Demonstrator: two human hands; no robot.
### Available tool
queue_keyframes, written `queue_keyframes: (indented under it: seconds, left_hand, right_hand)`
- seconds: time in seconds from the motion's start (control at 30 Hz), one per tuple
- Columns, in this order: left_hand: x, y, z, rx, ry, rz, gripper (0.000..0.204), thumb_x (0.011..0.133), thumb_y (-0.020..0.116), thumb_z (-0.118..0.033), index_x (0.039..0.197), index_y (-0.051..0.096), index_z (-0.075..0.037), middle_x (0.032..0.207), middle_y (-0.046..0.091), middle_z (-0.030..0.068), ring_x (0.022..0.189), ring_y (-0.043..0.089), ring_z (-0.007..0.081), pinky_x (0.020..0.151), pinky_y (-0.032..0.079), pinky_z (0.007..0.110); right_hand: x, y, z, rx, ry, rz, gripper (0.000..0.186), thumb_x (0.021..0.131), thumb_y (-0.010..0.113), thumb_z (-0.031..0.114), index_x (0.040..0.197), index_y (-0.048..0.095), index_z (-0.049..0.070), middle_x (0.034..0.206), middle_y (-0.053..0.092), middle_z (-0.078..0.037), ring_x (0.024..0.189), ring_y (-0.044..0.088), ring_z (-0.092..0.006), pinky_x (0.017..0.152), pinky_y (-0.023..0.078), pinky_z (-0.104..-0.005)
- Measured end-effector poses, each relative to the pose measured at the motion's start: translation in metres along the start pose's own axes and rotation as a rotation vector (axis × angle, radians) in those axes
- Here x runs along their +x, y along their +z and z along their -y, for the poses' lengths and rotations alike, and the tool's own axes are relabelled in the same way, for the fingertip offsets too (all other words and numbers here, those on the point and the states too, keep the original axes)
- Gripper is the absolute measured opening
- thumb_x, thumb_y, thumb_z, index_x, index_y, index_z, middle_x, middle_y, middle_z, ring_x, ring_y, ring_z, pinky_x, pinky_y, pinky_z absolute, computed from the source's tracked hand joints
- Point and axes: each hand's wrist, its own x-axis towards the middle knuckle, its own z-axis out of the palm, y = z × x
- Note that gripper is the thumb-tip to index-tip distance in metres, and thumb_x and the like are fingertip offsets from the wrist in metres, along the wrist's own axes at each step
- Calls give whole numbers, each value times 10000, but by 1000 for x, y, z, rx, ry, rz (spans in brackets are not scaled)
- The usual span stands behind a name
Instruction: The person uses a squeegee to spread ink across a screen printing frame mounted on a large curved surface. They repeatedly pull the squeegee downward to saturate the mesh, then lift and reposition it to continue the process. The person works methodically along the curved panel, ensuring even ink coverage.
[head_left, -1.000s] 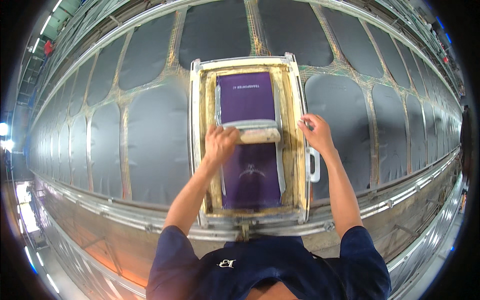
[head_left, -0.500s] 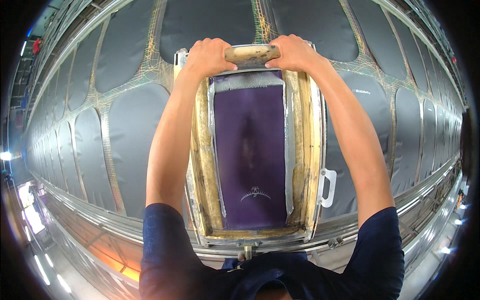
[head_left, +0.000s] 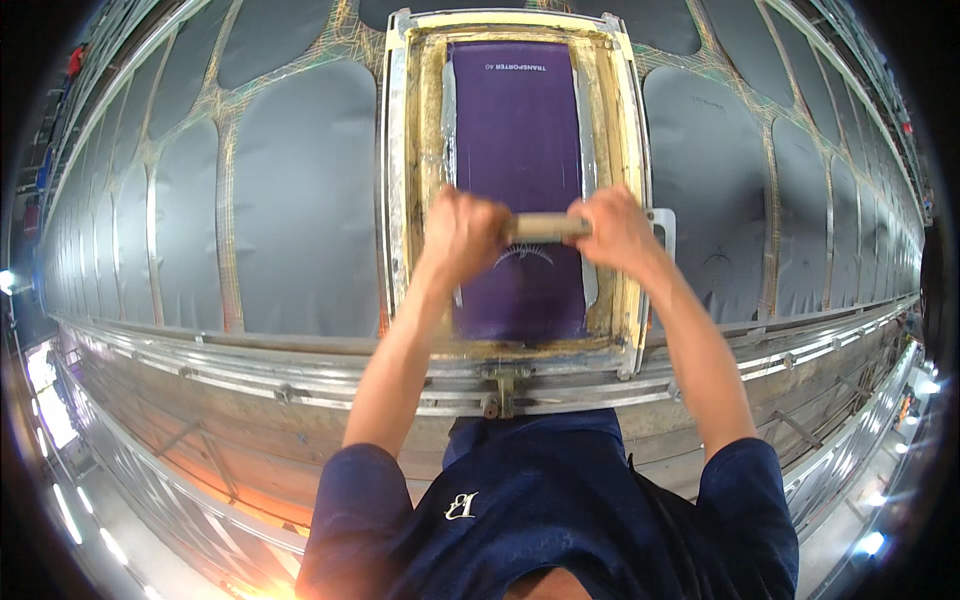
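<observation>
A screen-printing frame (head_left: 398, 130) with a purple mesh panel (head_left: 515, 130) lies in front of me, its yellowed border stained. Across the mesh's nearer half, both my hands grip a squeegee by its pale wooden handle (head_left: 545, 228). My left hand (head_left: 465, 235) is closed round the left end, and my right hand (head_left: 618, 228) round the right end; both are slightly blurred. The squeegee's blade is hidden under the handle, so its contact with the mesh does not show. Just nearer than the handle, a pale arched mark (head_left: 525, 255) shows on the mesh.
Dark grey cut panels (head_left: 300, 200) lie on the long table left and right of the frame. A white bracket handle (head_left: 664, 232) juts from the frame's right side. Metal rails (head_left: 300, 385) run along the table's near edge, with a clamp (head_left: 503, 385) below the frame.
Both hands have brought the squeegee from the frame's far end toward me, over the near half of the mesh. The frame sits higher in the view. The grey band at its far end no longer shows.
</observation>
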Motion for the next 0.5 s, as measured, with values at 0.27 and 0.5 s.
queue_keyframes:
  seconds: [0.27,0.5]
  left_hand:
    - [-81,1,-53,-60,-10,-21,57,767,790,-177,793,747,-151,744,725,30,695,681,201,807,463,397]
    - [107,-28,49,48,-10,-51,156,750,834,-258,832,754,-153,744,717,71,707,684,272,853,484,384]
  right_hand:
    - [-83,22,35,60,-73,-5,242,723,837,219,915,758,95,815,697,-90,897,649,-271,925,438,-401]
    - [100,-53,-55,44,-6,18,249,774,804,261,939,743,84,870,723,-135,865,694,-361,802,523,-475]
